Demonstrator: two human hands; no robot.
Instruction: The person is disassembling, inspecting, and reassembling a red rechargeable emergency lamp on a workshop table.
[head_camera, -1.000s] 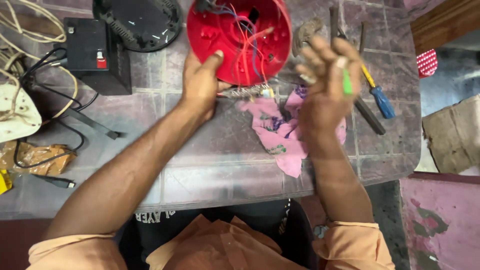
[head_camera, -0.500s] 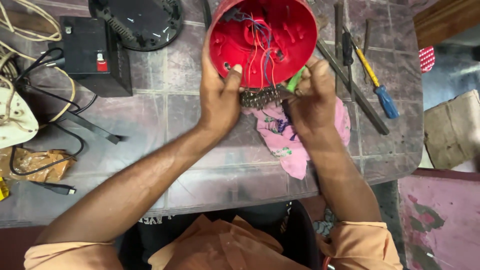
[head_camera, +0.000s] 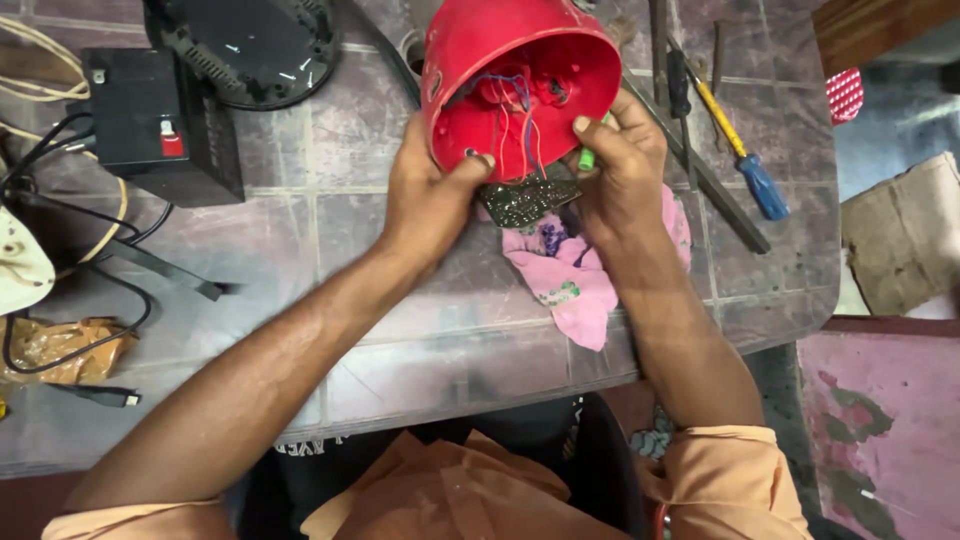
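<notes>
Now that the red housing (head_camera: 520, 85) has tipped open-side toward the person above the pink cloth (head_camera: 570, 275), the left hand (head_camera: 430, 195) and right hand (head_camera: 620, 165) grip its rim, exposing wires and circuit board (head_camera: 527, 200).

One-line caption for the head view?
Both hands, left hand and right hand, hold a red housing with wires and circuit board above a tiled table.
</notes>
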